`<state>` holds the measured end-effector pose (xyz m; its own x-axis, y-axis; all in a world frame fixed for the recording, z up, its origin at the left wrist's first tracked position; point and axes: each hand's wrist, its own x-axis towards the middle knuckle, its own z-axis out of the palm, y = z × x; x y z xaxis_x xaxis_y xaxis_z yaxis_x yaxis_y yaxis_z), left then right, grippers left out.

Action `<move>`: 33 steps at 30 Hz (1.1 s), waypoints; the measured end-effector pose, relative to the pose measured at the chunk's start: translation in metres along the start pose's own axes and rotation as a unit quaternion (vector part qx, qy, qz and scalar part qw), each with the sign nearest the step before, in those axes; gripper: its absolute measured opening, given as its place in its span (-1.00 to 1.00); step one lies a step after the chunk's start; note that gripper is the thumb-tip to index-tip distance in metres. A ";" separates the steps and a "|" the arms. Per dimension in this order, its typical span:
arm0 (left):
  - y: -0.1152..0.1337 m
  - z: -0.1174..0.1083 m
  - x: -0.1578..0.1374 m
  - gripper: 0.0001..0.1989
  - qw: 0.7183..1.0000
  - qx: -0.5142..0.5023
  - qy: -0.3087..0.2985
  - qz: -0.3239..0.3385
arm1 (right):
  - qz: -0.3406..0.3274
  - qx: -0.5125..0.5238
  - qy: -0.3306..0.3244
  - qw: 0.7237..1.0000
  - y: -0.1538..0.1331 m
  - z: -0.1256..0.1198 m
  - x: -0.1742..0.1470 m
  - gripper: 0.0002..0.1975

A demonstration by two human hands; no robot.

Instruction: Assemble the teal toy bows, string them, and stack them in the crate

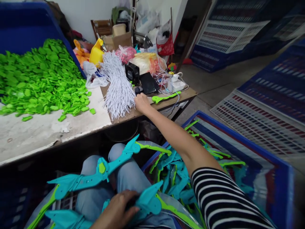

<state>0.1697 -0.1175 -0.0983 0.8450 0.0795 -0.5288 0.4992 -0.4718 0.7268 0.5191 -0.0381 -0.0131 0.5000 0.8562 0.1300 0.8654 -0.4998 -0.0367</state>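
Note:
Two teal toy bows with lime-green limb tips lie across my lap. The upper toy bow (90,180) rests over my knees and has a green piece set at its middle. My left hand (119,208) is closed around the middle of the lower toy bow (149,202). On the table, my right hand (142,103) reaches to the right edge of a thick bundle of white cords (118,86). Its fingers are bent together against the bundle, and what lies between them is hidden. A loose lime-green bow limb (165,97) lies just right of that hand.
A blue bin (54,24) spills small green pieces (45,79) onto the table (78,127). Black boxes, cables and bags crowd the table's back. At my right, a blue-rimmed crate (259,151) holds more teal bows (178,178). Stacked crates (228,36) stand beyond it.

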 end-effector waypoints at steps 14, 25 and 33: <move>0.029 -0.016 0.124 -0.78 0.912 -0.401 0.057 -0.064 | 0.246 0.576 -0.043 0.778 0.079 0.061 -0.276 -0.67; 0.058 0.023 0.175 -0.95 0.852 -0.510 -0.040 -0.110 | 0.220 0.510 0.107 0.825 0.061 0.114 -0.291 -0.79; 0.068 0.032 0.193 -0.75 0.838 -0.534 -0.082 -0.080 | 0.185 0.413 0.089 0.887 0.057 0.107 -0.295 -0.80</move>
<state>0.3605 -0.1628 -0.1648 0.7575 -0.0967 -0.6456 0.5639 0.5953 0.5725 0.4242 -0.3052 -0.1592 0.8053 0.5826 0.1103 0.4100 -0.4128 -0.8133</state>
